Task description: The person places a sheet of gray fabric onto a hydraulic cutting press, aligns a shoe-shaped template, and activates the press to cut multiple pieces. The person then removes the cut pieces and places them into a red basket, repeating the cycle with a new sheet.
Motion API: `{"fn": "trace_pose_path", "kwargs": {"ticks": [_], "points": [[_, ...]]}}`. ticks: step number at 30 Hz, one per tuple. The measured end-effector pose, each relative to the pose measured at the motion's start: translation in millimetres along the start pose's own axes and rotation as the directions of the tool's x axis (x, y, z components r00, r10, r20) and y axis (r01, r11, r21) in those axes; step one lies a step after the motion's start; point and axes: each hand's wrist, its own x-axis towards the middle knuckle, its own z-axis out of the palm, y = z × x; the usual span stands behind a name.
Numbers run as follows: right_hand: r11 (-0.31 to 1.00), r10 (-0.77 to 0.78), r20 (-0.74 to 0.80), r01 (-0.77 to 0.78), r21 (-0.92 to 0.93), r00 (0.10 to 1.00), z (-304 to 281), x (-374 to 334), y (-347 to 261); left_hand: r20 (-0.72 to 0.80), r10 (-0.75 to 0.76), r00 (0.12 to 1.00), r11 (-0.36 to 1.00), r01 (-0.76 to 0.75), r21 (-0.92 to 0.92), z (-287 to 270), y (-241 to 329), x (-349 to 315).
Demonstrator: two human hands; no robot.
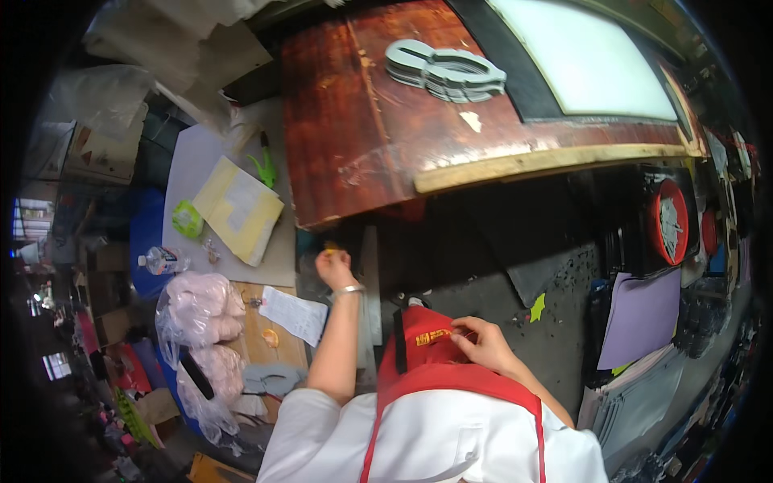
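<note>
My left hand (335,267) reaches forward under the left front corner of the reddish-brown wooden worktable (346,137), its fingers closed on a small yellow object (330,250) that is too small to identify. A silver bracelet circles that wrist. My right hand (479,340) rests against my red apron (427,354) at the chest, fingers curled on the fabric beside its yellow patch. A stack of grey cut-out shapes (444,71) lies on the worktable, far from both hands.
A side bench (266,338) at left carries yellow paper sheets (238,211), a green tape roll (188,219), a water bottle (161,260), a printed slip (295,315) and clear bags of pink material (201,310). Purple and grey sheets (642,318) and a red round machine part (670,223) stand right.
</note>
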Motion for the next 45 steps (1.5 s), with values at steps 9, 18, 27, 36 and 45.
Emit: {"fn": "trace_pose_path", "kwargs": {"ticks": [9, 18, 27, 36, 45], "points": [[0.955, 0.289, -0.298, -0.253, 0.154, 0.910, -79, -101, 100, 0.519, 0.202, 0.830, -0.030, -0.525, 0.851, 22, 4, 73], [0.867, 0.477, -0.413, -0.339, 0.366, 0.775, -57, -118, 131, 0.620, -0.256, 0.742, -0.919, -0.386, 0.083, 87, -22, 70], [0.820, 0.527, -0.515, -0.245, 0.518, 0.676, -20, -132, 145, 0.753, -0.378, 0.539, -0.458, -0.815, 0.354, 12, -40, 41], [0.794, 0.585, -0.661, -0.165, 0.585, 0.470, -27, -223, 218, 0.285, -0.932, -0.225, 0.192, -0.972, -0.138, 46, -207, -235], [0.814, 0.579, -0.807, -0.018, 0.581, 0.118, -28, -405, 369, 0.226, -0.888, -0.401, 0.306, -0.881, -0.361, -3, -263, -492]]}}
